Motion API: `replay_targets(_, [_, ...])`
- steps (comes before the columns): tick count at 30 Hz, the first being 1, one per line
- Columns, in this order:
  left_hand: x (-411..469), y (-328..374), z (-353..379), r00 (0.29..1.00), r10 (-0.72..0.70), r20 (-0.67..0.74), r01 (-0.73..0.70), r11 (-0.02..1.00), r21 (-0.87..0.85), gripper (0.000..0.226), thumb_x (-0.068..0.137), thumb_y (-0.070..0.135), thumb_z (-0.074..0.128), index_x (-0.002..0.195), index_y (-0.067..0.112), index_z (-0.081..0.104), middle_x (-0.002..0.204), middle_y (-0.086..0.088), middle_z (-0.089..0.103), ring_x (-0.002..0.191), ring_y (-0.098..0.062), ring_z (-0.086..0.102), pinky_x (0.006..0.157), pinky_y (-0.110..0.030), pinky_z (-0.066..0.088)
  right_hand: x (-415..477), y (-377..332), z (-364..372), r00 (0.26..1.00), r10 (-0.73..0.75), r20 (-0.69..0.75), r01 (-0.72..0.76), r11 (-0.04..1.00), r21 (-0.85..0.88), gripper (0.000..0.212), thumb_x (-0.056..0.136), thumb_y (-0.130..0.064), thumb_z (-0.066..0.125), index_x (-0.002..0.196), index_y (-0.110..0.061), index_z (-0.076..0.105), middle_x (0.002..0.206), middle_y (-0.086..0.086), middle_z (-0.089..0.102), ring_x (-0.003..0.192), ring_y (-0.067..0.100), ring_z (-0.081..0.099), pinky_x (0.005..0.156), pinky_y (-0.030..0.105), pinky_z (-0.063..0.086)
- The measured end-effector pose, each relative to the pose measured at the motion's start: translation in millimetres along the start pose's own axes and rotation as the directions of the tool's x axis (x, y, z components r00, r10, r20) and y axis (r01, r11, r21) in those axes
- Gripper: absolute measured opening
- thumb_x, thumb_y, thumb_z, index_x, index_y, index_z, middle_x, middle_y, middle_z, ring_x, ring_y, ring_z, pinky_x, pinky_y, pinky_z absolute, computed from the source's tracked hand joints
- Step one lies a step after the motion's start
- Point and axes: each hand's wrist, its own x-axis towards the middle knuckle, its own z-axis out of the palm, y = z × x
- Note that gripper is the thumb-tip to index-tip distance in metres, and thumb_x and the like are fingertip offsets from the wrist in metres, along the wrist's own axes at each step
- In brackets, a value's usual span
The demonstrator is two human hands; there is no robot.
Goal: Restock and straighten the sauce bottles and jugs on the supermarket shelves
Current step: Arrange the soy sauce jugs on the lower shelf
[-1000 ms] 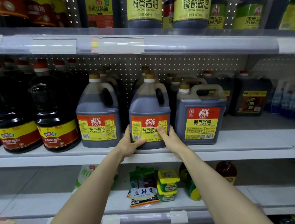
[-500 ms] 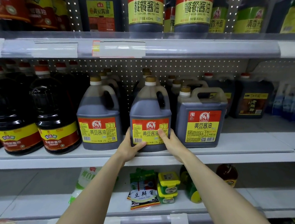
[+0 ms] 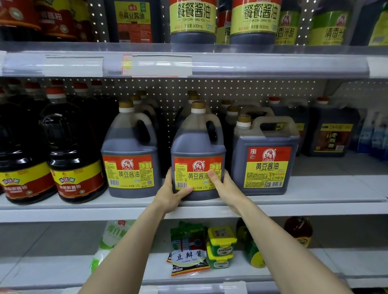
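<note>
**Both hands on the middle soy jug at the front of the shelf**

Nearest me, two bare forearms reach up past the lower shelf (image 3: pixel 371 258). On it a soybean paste packet (image 3: pixel 188 251) lies beside stacked green-and-yellow tubs (image 3: pixel 220 244). Above that, the left hand (image 3: pixel 172 195) is curled round the lower left corner of the middle jug (image 3: pixel 197 144), with its thumb laid across the bottom of the label. The right hand (image 3: pixel 224 188) clasps the lower right corner, thumb on the label and fingers gone round the side. The jug stands upright on the middle shelf (image 3: pixel 331 189) near the front lip, label facing out. It sits between a matching jug (image 3: pixel 129 152) to its left and a squarer jug (image 3: pixel 266 164) close on its right.

Filled well up with dark sauce, it looks heavy. The smooth plastic is likely slippery, and the walls may give a little under pressure. A low, two-sided hold suits sliding or turning it. For lifting, the moulded handle by the neck seems the safer spot.

Behind it more capped jugs queue toward the pegboard back. Round dark bottles (image 3: pixel 72 151) stand off to the left, and tall bottles (image 3: pixel 191 12) line the top shelf.
</note>
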Motion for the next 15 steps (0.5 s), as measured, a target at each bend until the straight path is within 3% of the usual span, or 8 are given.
replay_targets(15, [0.5,1.3,-0.2,1.000,-0.013,0.004,0.013,1.000,0.008,0.080,0.088,0.023,0.068,0.150,0.025,0.018,0.135,-0.002,0.055,0.127,-0.022,0.050,0.110,-0.049,0.038,-2.6,-3.5,-0.4,1.000,0.012,0.004,-0.012,1.000,0.000,0.093,0.072,-0.072,0.044,0.149,-0.024,0.026,0.145,-0.002,0.047,0.134,0.020,0.043,0.115,0.044,0.031])
